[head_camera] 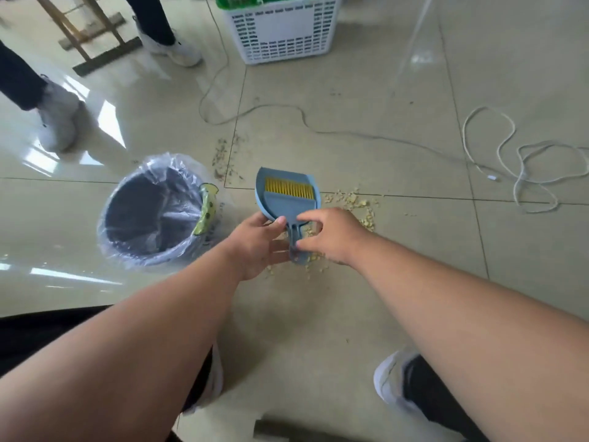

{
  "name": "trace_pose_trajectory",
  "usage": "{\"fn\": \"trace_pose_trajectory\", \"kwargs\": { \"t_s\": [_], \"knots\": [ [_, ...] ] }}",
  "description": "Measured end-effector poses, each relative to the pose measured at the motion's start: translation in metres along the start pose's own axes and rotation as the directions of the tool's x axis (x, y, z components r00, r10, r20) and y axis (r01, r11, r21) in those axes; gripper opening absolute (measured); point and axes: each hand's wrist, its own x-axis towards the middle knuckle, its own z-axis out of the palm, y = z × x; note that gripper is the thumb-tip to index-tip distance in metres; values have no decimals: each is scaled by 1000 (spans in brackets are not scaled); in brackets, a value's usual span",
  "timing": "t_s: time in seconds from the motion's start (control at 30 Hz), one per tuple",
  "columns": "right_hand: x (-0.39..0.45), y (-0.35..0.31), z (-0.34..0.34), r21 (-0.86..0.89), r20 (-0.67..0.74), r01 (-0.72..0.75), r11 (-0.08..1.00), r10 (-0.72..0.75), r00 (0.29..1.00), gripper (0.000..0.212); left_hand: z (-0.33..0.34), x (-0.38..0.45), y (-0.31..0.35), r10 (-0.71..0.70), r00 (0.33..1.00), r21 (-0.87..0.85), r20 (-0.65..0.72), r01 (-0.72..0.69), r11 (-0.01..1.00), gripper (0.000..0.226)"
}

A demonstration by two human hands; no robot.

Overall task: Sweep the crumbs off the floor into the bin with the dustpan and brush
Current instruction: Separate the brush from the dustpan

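Note:
A blue dustpan [264,189] lies on the tiled floor with a blue brush [287,202] nested in it, yellow bristles pointing away from me. My left hand [258,247] holds the pan at its near left edge, thumb on top. My right hand [331,234] reaches over the shared handle [294,232], fingers curled round it. Yellow crumbs [357,202] are scattered to the right of the pan and under my hands. A second, darker patch of crumbs [223,161] lies beyond the pan. The dark bin [153,212], lined with a clear plastic bag, stands to the left.
A white slotted basket [283,30] stands at the back. A grey cable [287,110] snakes across the floor, and a white cord [522,167] coils at the right. Another person's legs and white shoes [57,119] stand at the far left, by a wooden frame [86,30].

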Motion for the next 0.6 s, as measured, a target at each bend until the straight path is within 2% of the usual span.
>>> {"fn": "trace_pose_trajectory", "kwargs": {
  "t_s": [0.1, 0.17, 0.3, 0.43, 0.6],
  "knots": [
    [-14, -19, -16, -262, -67, 78, 962, -98, 993, 90, -2, -21, 12, 15, 1000, -14, -8, -15, 1000, 30],
    [-20, -31, -26, -311, -58, 91, 946, -115, 992, 104, 1, -33, 21, 27, 1000, -8, -12, -27, 1000, 29],
    [-34, -61, -44, -320, 51, 110, 941, -99, 994, 131, 11, -55, 50, 36, 999, 23, 11, -37, 999, 26],
    [-43, -105, -70, -320, 27, 107, 941, -104, 994, 137, 28, -65, 90, 93, 995, 26, 33, -94, 995, 28],
    [-54, -152, -102, -339, -16, 198, 920, -216, 976, 131, 28, -87, 129, 214, 973, -26, 84, -212, 977, 30]
  ]
}}
